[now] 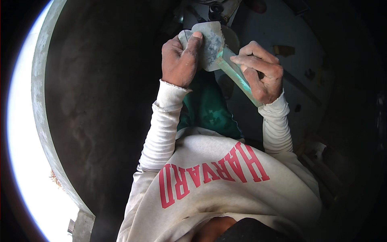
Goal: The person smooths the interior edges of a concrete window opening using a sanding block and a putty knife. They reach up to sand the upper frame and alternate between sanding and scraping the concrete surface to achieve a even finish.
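Note:
My left hand (181, 58) grips thin grey plates with rounded corners, its thumb pressed flat on top. The larger grey plate (212, 42) has a dull, smudged face and a rough right edge; a smaller plate (184, 37) shows behind it at the left. My right hand (262, 70) is closed on a long, straight-edged bar (236, 76) with a bright green side. The bar slants down to the right, and its upper end meets the plate's right edge. The bar's lower end passes beneath my right hand. I cannot tell what the bar is.
Beyond my hands, dark round items (216, 9) and cables lie on a pale surface. A brownish block (284, 50) rests on the grey floor (278, 28) at the right. On the left stands a dark wall (92, 101), with a pale ledge (38, 84) against bright light.

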`<move>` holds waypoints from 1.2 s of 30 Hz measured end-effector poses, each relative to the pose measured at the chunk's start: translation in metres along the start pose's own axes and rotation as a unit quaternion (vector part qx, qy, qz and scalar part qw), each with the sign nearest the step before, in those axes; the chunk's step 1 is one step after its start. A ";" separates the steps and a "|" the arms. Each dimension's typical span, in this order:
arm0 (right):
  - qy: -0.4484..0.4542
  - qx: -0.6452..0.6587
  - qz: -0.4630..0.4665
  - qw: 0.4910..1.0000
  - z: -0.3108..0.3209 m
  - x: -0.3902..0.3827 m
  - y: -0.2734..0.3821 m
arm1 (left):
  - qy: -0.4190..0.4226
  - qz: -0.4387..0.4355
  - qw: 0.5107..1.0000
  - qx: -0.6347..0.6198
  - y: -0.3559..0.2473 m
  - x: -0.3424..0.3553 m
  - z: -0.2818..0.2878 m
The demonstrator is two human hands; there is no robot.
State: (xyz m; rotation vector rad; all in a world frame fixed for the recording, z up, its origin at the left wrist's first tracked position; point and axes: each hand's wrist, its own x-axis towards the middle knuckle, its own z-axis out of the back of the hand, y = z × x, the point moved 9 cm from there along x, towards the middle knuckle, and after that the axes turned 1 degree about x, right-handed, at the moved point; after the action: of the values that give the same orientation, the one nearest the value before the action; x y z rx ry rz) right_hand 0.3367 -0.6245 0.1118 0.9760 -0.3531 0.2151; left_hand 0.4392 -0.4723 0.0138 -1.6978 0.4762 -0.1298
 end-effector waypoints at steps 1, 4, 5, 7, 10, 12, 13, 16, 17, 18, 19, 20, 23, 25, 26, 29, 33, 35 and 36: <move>0.001 0.003 0.000 1.000 -0.001 0.005 -0.007 | 0.029 0.022 0.999 0.002 0.003 -0.001 -0.003; -0.006 0.013 0.030 0.999 0.004 0.019 -0.035 | 0.056 0.046 0.997 0.002 0.012 -0.004 -0.003; -0.005 0.018 0.030 0.999 0.005 0.022 -0.046 | 0.056 0.046 0.997 0.000 0.013 -0.007 -0.001; -0.053 0.068 -0.058 0.995 0.017 0.022 -0.082 | 0.047 0.069 0.996 -0.016 0.012 -0.011 0.005; -0.126 0.289 -0.118 0.942 0.027 0.006 -0.114 | -0.012 0.054 0.997 -0.045 0.014 -0.011 0.036; -0.180 0.532 -0.232 0.794 0.017 -0.026 -0.162 | -0.031 0.078 0.994 -0.070 0.023 -0.009 0.048; -0.212 0.450 -0.331 0.802 -0.002 -0.068 -0.252 | -0.053 0.085 0.993 -0.069 0.026 -0.012 0.055; -0.259 0.168 -0.441 0.843 -0.035 -0.191 -0.420 | -0.055 0.092 0.988 -0.110 0.030 -0.014 0.050; -0.307 0.305 -0.450 0.782 -0.052 -0.222 -0.434 | -0.050 0.099 0.987 -0.113 0.038 -0.014 0.048; -0.323 0.373 -0.461 0.737 -0.073 -0.245 -0.428 | -0.058 0.096 0.986 -0.119 0.038 -0.018 0.055; -0.331 0.412 -0.462 0.713 -0.081 -0.247 -0.434 | -0.066 0.093 0.986 -0.125 0.037 -0.021 0.061; -0.336 0.435 -0.455 0.700 -0.084 -0.247 -0.441 | -0.071 0.104 0.983 -0.132 0.039 -0.018 0.065; -0.356 0.446 -0.473 0.671 -0.069 -0.295 -0.448 | -0.086 0.140 0.971 -0.175 0.055 -0.021 0.061; -0.356 0.456 -0.473 0.664 -0.066 -0.297 -0.453 | -0.076 0.135 0.969 -0.195 0.052 -0.023 0.058; -0.358 0.458 -0.474 0.661 -0.065 -0.302 -0.457 | -0.076 0.134 0.970 -0.188 0.047 -0.022 0.055; -0.357 0.462 -0.476 0.658 -0.067 -0.309 -0.467 | -0.079 0.132 0.972 -0.180 0.047 -0.021 0.055; -0.365 0.385 -0.538 0.655 -0.061 -0.340 -0.500 | -0.065 0.131 0.970 -0.192 0.049 -0.021 0.058; -0.405 0.211 -0.603 0.654 -0.026 -0.385 -0.516 | -0.053 0.143 0.970 -0.188 0.052 -0.019 0.052; -0.390 0.208 -0.575 0.689 -0.055 -0.359 -0.496 | -0.074 0.136 0.973 -0.172 0.053 -0.024 0.065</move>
State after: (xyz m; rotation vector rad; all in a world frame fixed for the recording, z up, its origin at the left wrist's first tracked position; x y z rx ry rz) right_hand 0.1815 -0.8567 -0.4359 1.5470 -0.3963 -1.3887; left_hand 0.4276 -0.4094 -0.0453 -1.9420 0.6410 0.2939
